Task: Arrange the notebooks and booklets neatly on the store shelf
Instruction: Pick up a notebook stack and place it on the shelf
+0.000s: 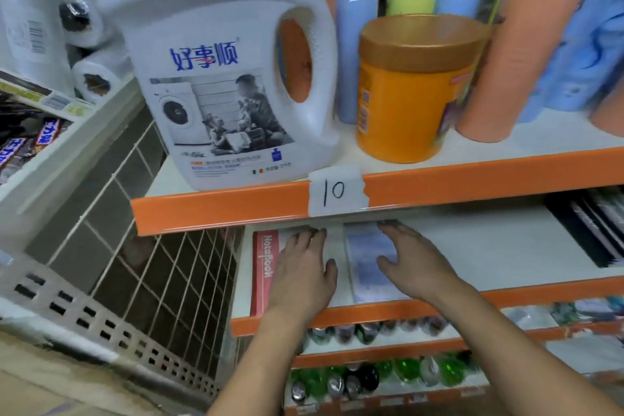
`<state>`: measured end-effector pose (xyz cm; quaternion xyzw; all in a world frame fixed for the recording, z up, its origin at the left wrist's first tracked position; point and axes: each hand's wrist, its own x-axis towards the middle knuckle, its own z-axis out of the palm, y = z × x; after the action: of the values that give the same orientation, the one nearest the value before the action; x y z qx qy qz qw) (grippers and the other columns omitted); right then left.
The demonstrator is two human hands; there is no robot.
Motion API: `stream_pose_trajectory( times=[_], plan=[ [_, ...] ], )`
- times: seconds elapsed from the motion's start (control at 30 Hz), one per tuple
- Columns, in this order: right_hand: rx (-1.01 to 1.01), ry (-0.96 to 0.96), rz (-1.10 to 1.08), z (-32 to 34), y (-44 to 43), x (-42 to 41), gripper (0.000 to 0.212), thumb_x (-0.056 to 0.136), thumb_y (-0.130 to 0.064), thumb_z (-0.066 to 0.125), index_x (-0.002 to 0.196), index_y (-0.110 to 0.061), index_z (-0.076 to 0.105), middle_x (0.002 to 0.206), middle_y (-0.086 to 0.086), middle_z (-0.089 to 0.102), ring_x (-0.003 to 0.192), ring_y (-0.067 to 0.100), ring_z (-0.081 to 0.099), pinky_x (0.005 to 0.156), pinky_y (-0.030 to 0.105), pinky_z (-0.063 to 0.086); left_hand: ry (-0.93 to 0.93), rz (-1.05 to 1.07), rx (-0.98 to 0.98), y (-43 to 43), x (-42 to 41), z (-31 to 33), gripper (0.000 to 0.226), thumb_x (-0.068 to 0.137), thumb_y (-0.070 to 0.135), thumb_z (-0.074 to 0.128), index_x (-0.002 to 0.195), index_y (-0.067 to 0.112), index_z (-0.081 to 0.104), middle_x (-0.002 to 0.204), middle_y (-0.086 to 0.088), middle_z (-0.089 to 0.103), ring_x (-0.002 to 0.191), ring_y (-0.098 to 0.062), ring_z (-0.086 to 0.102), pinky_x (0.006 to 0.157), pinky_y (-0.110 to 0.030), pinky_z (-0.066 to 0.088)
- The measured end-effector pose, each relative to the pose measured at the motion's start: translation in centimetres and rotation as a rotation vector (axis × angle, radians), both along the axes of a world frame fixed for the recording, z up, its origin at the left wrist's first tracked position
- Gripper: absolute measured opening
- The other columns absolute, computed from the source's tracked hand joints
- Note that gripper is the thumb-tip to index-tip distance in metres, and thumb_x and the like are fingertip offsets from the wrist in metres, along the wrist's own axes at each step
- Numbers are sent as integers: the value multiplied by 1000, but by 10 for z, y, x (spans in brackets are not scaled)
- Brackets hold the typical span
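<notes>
Both flat | left hand: notebook | right hand: booklet edge | shelf bare rightward

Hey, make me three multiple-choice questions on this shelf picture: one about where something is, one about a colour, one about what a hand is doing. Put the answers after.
1. Where does the red notebook lie?
A. at the left end of the shelf
B. in a drawer
C. on a chair

2. What colour is the tub's lid?
A. blue
B. brown
C. green

3. How is the left hand?
A. clenched in a fist
B. flat on the notebook, fingers straight
C. pinching a pen

Answers:
1 A, it lies at the shelf's left end, below the "10" tag.
2 B, the orange tub has a brown lid.
3 B, its palm rests on the cover.
</notes>
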<state>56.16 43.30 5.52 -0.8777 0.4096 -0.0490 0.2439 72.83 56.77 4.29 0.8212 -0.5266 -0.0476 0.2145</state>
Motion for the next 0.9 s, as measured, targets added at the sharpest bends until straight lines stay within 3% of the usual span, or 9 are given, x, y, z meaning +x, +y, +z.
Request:
stream_pose_trajectory(
  times=[0.3, 0.53, 0.73, 0.9],
  plan=[
    [-125, 26, -143, 12, -69, -190, 70, 99, -41, 54, 159, -27, 21, 166, -5, 17, 151, 19, 19, 122, 37, 24, -136, -234, 39, -104, -187, 29, 62, 101, 43, 46, 157, 22, 29, 155, 1, 37, 139, -24, 33, 113, -38, 32],
    [-104, 12, -300, 13, -112, -333, 69, 99, -41, 52, 159, -28, 21, 166, -6, 15, 152, 18, 16, 123, 38, 20, -161, -380, 33, -179, -327, 32, 59, 97, 38, 52, 151, 18, 39, 151, -2, 44, 140, -26, 37, 114, -41, 35],
    [-96, 28, -440, 18, -139, -422, 71, 99, -44, 52, 159, -29, 18, 167, -5, 15, 151, 21, 18, 122, 39, 20, -148, -516, 28, -227, -406, 34, 56, 95, 35, 55, 148, 19, 44, 149, 0, 46, 138, -26, 39, 114, -40, 34],
    [-40, 9, -513, 2, -163, -463, 72, 96, -44, 55, 158, -27, 23, 166, -2, 20, 151, 21, 21, 123, 41, 21, -144, -617, 56, -260, -441, 26, 59, 97, 39, 48, 153, 23, 36, 155, 5, 39, 143, -19, 32, 117, -34, 28]
  ],
)
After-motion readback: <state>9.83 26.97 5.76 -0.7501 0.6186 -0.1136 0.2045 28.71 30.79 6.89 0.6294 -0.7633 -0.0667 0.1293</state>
